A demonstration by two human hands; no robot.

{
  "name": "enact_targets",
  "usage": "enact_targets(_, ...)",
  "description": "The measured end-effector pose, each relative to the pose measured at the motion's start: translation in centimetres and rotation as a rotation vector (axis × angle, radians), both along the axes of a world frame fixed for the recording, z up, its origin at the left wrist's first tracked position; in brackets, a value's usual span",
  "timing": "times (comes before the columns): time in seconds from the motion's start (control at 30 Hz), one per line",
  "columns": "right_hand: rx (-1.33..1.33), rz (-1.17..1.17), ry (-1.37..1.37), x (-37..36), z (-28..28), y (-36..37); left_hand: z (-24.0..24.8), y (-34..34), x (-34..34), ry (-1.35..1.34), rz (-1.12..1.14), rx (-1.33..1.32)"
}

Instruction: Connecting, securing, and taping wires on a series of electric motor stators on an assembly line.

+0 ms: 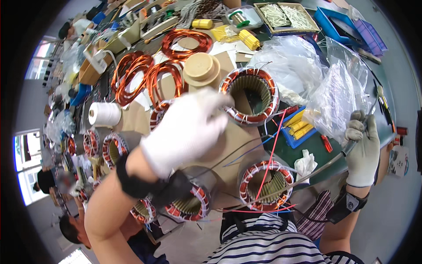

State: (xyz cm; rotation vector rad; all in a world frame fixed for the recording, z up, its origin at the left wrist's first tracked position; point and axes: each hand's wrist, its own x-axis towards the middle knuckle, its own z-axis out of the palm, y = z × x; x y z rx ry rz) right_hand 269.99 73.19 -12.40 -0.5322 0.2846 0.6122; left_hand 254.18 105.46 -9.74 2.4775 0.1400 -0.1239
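Note:
My left hand, in a white glove, reaches over the bench with its fingers loosely bent. They are smeared by motion, beside a motor stator wound with copper wire and laced with white cord; whether anything is between them I cannot tell. My right hand, gloved too, is closed round a long grey cord-like strand. That strand slants down to the left, across the front of a second stator with red and blue leads. Behind my left wrist a third stator is partly hidden.
Copper coils lie at the back, near a tan round former and a white thread spool. Clear plastic bags and a blue tray of yellow pieces are to the right. Several more stators stand left.

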Motion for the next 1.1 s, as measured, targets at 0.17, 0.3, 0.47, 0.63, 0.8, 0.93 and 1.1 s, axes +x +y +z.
enact_targets(0.17,0.003,-0.047,0.016,1.0,-1.0,-2.0,-7.3,1.9,9.0,0.049,0.065,0.023)
enact_targets(0.3,0.018,-0.091,0.055,1.2,-1.7,-2.3,-9.4,1.9,10.9,0.032,0.028,-0.108)
enact_targets(0.47,-0.035,-0.154,0.096,1.3,-2.3,-2.7,-9.8,1.4,10.6,-0.117,-0.073,-0.088)
enact_targets(0.63,-0.017,-0.155,0.110,1.3,-3.0,-3.2,-9.2,1.2,10.1,-0.111,-0.220,0.227)
enact_targets(0.8,-0.052,-0.170,0.101,1.1,-2.5,-3.2,-8.6,0.8,10.0,-0.101,-0.276,0.392)
enact_targets(0.93,-0.032,-0.165,0.107,0.5,-2.2,-3.0,-8.5,0.5,9.6,-0.127,-0.276,0.408)
enact_targets(1.1,-0.038,-0.084,0.066,-0.2,-2.0,-3.1,-9.6,0.6,8.6,-0.195,-0.248,0.414)
